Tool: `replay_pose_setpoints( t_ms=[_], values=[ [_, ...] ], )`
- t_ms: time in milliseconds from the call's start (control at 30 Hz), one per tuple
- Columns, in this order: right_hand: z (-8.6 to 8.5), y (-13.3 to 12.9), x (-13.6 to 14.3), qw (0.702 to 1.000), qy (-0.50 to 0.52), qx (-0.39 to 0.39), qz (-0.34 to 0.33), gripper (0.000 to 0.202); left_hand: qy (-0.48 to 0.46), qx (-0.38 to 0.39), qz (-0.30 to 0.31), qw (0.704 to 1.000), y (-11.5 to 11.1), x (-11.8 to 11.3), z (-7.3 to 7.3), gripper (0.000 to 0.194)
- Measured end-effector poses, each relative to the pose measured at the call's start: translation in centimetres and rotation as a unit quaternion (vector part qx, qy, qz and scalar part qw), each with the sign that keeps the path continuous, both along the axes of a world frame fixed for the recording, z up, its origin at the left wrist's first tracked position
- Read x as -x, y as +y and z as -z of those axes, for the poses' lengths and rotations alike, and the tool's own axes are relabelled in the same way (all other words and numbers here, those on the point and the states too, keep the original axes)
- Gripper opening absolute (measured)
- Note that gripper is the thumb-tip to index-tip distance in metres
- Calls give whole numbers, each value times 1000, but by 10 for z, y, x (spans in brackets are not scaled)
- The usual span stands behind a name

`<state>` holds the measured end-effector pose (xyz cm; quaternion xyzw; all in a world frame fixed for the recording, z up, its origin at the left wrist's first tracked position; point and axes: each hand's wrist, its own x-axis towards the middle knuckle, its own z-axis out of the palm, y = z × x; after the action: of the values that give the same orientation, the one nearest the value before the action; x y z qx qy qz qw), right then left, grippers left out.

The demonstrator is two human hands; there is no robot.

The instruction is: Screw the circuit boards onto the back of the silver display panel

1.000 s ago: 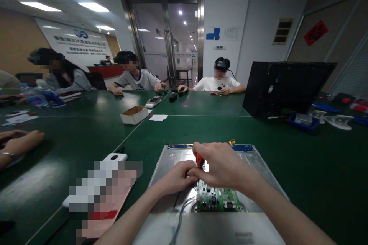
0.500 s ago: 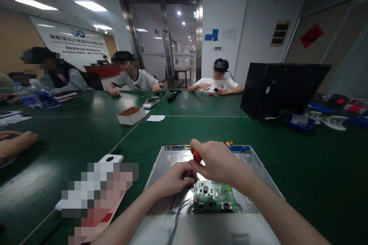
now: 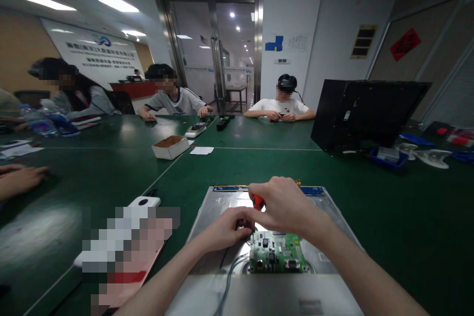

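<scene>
A silvery metal panel [image 3: 207, 217] lies on the table before me, with a green circuit board [image 3: 279, 252] on it. My right hand [image 3: 285, 205] is wrapped round the orange-red handle of a screwdriver [image 3: 258, 201], held over the board's upper left corner; its tip is hidden by my fingers. My left hand [image 3: 231, 227] has its fingers closed at that same corner, and what they pinch is too hidden to name. Grey cables [image 3: 231, 276] run from the board's left side toward me. A narrow blue circuit strip [image 3: 313, 191] lines the panel's far edge.
Left of the panel lie a white device [image 3: 146, 202] and a pink sheet-like item [image 3: 155, 237], both partly blurred. Farther off are an open small box [image 3: 170, 148], a black monitor [image 3: 355, 116] and a blue tray [image 3: 387, 158]. Co-workers sit around the green table [image 3: 259, 158].
My right hand has turned slightly on the screwdriver at the same corner. My left hand stays almost in place. The whole view has shifted a little.
</scene>
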<state>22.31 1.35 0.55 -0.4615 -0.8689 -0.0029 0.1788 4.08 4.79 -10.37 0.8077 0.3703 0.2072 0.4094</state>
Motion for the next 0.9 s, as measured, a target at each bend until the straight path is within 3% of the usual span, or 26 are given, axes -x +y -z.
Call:
replay_pose_setpoints(
  t_ms=[100,267,600,767,900],
  values=[
    [2,2,1,1000,-2,-7,10,34,13,10,7,1000,2,1,2,12],
    [2,3,0,1000,-13,-8,17,12,6,-11,23,1000,7,3,8,13],
    [0,3,-1,999,-25,3,38,34,22,3,21,1000,3,1,3,12],
    [1,4,-1,999,-18,11,24,14,25,-19,15,999,5,3,7,13],
    [-4,1,-5,1000,-3,29,-7,19,17,-22,19,999,6,4,8,13]
  ],
)
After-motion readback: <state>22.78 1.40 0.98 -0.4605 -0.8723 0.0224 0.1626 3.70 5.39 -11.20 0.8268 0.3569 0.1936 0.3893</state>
